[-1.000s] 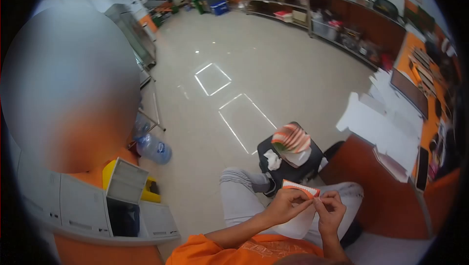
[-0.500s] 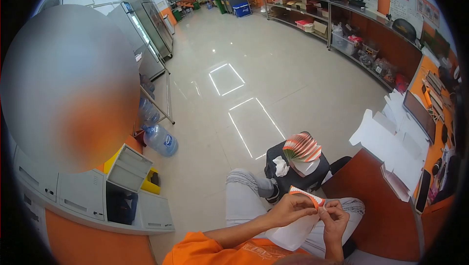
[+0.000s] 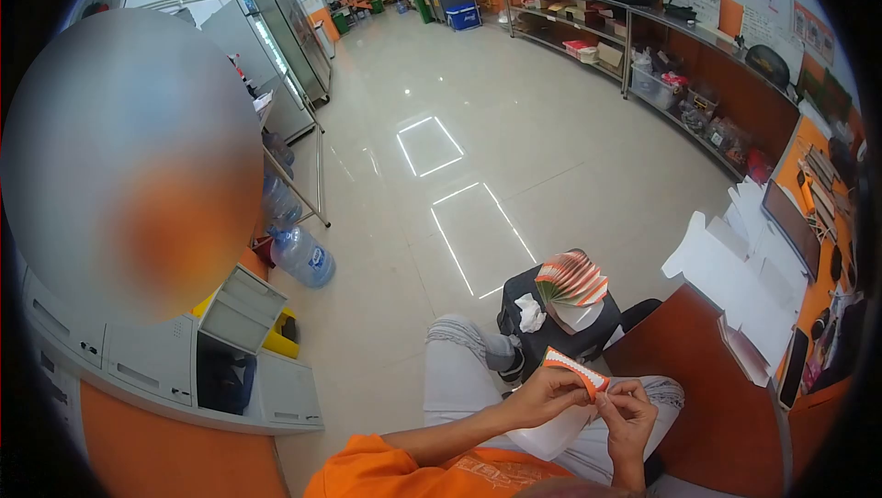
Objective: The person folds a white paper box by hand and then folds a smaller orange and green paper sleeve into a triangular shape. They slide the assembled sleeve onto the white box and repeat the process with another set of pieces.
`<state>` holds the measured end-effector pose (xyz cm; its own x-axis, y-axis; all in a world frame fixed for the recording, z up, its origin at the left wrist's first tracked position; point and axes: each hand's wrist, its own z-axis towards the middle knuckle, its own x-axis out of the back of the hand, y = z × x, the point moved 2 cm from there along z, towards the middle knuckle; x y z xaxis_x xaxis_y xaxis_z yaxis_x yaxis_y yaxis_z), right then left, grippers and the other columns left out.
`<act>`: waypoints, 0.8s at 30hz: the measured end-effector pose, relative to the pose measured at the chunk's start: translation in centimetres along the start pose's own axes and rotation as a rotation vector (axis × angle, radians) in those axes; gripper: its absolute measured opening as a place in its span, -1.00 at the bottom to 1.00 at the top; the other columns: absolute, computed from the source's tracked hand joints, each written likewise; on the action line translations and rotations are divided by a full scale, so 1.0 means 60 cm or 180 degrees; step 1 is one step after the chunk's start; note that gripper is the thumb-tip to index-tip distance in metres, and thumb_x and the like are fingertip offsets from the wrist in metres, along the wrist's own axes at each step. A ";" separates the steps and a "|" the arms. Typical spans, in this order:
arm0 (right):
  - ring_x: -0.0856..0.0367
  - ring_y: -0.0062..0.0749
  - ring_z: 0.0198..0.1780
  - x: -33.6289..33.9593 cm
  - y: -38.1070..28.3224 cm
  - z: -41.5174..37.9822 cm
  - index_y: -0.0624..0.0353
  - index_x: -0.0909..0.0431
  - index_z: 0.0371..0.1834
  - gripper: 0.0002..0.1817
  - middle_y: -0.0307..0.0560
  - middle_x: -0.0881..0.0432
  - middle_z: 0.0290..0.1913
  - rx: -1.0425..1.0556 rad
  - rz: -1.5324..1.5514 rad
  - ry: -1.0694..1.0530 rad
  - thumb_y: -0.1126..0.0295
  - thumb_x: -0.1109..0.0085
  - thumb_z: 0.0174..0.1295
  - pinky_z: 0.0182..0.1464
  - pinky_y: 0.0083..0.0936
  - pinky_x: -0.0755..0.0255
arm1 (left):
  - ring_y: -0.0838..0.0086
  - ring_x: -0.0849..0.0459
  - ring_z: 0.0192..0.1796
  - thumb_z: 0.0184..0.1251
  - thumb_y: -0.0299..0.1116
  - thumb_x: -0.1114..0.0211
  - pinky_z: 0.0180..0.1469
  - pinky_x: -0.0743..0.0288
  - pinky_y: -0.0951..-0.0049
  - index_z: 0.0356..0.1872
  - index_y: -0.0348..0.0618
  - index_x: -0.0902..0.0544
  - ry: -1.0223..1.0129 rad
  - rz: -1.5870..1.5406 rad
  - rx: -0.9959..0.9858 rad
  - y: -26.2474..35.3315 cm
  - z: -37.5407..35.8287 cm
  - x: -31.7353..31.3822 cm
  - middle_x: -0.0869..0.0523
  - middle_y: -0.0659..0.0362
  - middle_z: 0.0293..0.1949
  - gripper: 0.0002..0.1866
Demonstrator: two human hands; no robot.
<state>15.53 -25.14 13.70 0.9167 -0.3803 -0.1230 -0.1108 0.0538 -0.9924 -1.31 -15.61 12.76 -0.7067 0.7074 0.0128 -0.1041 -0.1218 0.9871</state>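
Between both hands is an orange piece of printed paper (image 3: 577,367) with a white toothed strip along it, held above my lap. My left hand (image 3: 544,399) pinches its lower side from the left. At its lower right corner, my right hand (image 3: 630,413) grips with thumb and fingertips. Under the hands a white sheet-like item (image 3: 549,435) lies on my lap, partly hidden by the left wrist. Just beyond my knees, a fanned stack of orange, white and green printed papers (image 3: 571,279) and a crumpled white tissue (image 3: 530,312) rest on a black seat or case (image 3: 595,325).
To my right stands a brown wooden panel (image 3: 689,360), beside a desk with white cardboard sheets (image 3: 712,254) and a tablet-like screen (image 3: 790,222). Grey lockers (image 3: 152,360), one door open, and a large water bottle (image 3: 303,257) are on the left. Metal shelving (image 3: 627,57) runs along the right wall.
The orange paper has tilted a little, showing more of its white toothed strip. Both hands keep their grip in nearly the same place. The camera view has shifted slightly.
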 end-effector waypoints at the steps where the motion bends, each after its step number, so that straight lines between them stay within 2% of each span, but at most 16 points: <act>1: -0.58 -0.54 -0.15 -0.003 -0.006 -0.001 0.34 -0.83 -0.27 -0.95 -0.17 -0.59 -0.16 -0.0227 0.0048 0.0018 0.60 -0.51 0.23 -0.12 -0.60 -0.47 | 0.48 -0.79 -0.03 0.51 -0.49 -0.38 0.01 -0.63 0.44 0.05 -0.32 -0.76 0.0000 0.0000 -0.0005 -0.002 0.000 -0.001 -0.84 0.11 -0.09 -0.80; 4: -0.59 -0.53 -0.15 -0.004 -0.018 0.001 0.33 -0.84 -0.26 -0.93 -0.16 -0.61 -0.16 -0.0292 -0.0028 -0.0036 0.60 -0.53 0.21 -0.12 -0.60 -0.48 | 0.48 -0.80 -0.07 0.50 -0.51 -0.38 -0.03 -0.64 0.43 0.05 -0.33 -0.75 0.0047 -0.0003 0.0019 -0.005 -0.002 -0.005 -0.85 0.10 -0.11 -0.81; 6: -0.60 -0.53 -0.16 0.002 -0.011 0.003 0.32 -0.85 -0.25 -0.91 -0.15 -0.63 -0.16 -0.0220 -0.0007 -0.0081 0.60 -0.54 0.20 -0.13 -0.61 -0.48 | 0.44 -0.82 -0.12 0.49 -0.53 -0.37 -0.08 -0.66 0.41 0.01 -0.34 -0.74 0.0091 0.0571 -0.0174 0.005 -0.003 -0.005 -0.85 0.08 -0.15 -0.83; 10: -0.63 -0.52 -0.15 0.012 0.014 0.005 0.29 -0.85 -0.27 -0.88 -0.11 -0.68 -0.16 -0.0010 0.0095 -0.0073 0.61 -0.59 0.13 -0.14 -0.61 -0.50 | 0.39 -0.84 -0.16 0.47 -0.56 -0.36 -0.12 -0.66 0.40 -0.01 -0.35 -0.74 0.0220 0.0409 -0.0086 -0.009 -0.009 -0.014 -0.85 0.04 -0.18 -0.84; 13: -0.64 -0.49 -0.14 0.009 0.016 0.002 0.29 -0.84 -0.31 -0.87 -0.08 -0.70 -0.16 -0.0103 0.0115 0.0029 0.63 -0.61 0.09 -0.11 -0.58 -0.52 | 0.35 -0.84 -0.19 0.46 -0.56 -0.36 -0.11 -0.67 0.39 0.01 -0.35 -0.73 0.0376 0.0727 -0.0238 0.005 -0.008 -0.013 -0.84 0.02 -0.20 -0.83; 17: -0.66 -0.47 -0.13 0.005 0.010 -0.001 0.28 -0.83 -0.33 -0.86 -0.07 -0.69 -0.16 -0.0154 0.0102 0.0134 0.66 -0.61 0.07 -0.08 -0.56 -0.54 | 0.35 -0.85 -0.17 0.43 -0.57 -0.38 -0.11 -0.66 0.37 0.07 -0.35 -0.72 0.0220 0.0301 -0.0148 -0.010 -0.011 -0.011 -0.84 0.01 -0.18 -0.76; 18: -0.67 -0.47 -0.15 0.006 0.011 -0.002 0.29 -0.83 -0.31 -0.86 -0.06 -0.70 -0.16 0.0038 -0.0043 0.0059 0.65 -0.61 0.08 -0.10 -0.58 -0.55 | 0.35 -0.85 -0.16 0.42 -0.58 -0.38 -0.11 -0.66 0.37 0.10 -0.35 -0.71 0.0147 0.0143 -0.0122 -0.013 -0.013 -0.011 -0.84 0.00 -0.18 -0.74; 21: -0.68 -0.46 -0.17 0.001 0.005 -0.004 0.29 -0.84 -0.29 -0.85 -0.05 -0.70 -0.16 0.0284 -0.0301 -0.0046 0.65 -0.61 0.08 -0.11 -0.60 -0.57 | 0.35 -0.85 -0.14 0.43 -0.60 -0.35 -0.09 -0.65 0.37 0.12 -0.34 -0.71 0.0052 0.0580 -0.0410 -0.001 -0.011 -0.005 -0.84 0.00 -0.16 -0.73; 24: -0.68 -0.45 -0.16 -0.002 -0.002 -0.003 0.27 -0.85 -0.28 -0.84 -0.06 -0.70 -0.15 0.0343 -0.0396 -0.0083 0.64 -0.61 0.08 -0.10 -0.58 -0.58 | 0.33 -0.85 -0.14 0.45 -0.61 -0.33 -0.06 -0.66 0.37 0.13 -0.34 -0.71 -0.0044 0.0304 -0.0338 0.003 -0.006 -0.003 -0.84 -0.01 -0.14 -0.73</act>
<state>15.38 -25.27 13.84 0.9305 -0.3662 0.0024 0.0446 0.1070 -0.9933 -1.46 -15.97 12.89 -0.7073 0.6985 0.1088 -0.1107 -0.2615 0.9588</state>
